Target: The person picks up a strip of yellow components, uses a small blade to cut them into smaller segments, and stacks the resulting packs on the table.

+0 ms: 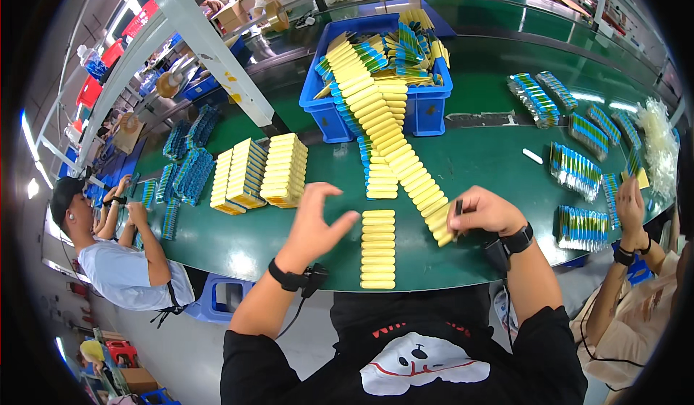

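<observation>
Against slanting yellow row point(395, 147), right fingers point(473, 219) clamped on dark object point(459, 207), left fingers point(343, 226) apart

We are finding open table point(499, 166) right of the long yellow row point(391, 143), while the blue bin point(428, 108) ahead and yellow stacks point(284, 170) leftward are blocking passage.
</observation>
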### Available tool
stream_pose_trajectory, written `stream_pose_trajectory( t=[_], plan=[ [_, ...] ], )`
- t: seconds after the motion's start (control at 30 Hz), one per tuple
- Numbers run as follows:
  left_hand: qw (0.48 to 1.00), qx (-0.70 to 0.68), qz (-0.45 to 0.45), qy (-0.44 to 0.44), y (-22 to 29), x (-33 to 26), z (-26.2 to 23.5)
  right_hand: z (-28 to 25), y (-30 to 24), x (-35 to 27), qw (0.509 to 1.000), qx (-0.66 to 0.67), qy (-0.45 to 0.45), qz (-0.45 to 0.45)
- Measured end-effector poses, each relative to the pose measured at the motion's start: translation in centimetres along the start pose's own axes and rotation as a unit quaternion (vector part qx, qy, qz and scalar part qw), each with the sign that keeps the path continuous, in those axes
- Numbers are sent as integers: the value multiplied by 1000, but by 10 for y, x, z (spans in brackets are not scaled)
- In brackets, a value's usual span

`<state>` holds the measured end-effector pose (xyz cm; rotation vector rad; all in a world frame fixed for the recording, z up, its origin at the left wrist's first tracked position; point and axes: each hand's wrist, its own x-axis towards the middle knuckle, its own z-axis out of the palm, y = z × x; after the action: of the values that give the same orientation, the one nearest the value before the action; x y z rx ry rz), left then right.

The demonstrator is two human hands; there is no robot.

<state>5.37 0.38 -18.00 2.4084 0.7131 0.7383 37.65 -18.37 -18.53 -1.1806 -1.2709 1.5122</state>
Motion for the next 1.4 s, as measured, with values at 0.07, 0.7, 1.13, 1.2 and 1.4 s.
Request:
stream_pose_trajectory(
  t=[0.07,0.7,1.13,1.2,1.4],
  plan=[
    [990,31,-45,132,-10,-3,-12,-3,6,-4,999,-15,-48,3],
    [962,-9,-228,148,-101,-21,-26,12,1,4,992,-81,-75,-60],
    [935,12,-286,208,-112,-37,-29,18,0,5,988,-115,-76,-66],
    [933,10,-273,233,-107,-43,-25,17,0,4,987,-123,-78,-60],
    [899,7,-207,385,-146,-87,-65,17,1,6,988,-115,-66,-74]
  ],
)
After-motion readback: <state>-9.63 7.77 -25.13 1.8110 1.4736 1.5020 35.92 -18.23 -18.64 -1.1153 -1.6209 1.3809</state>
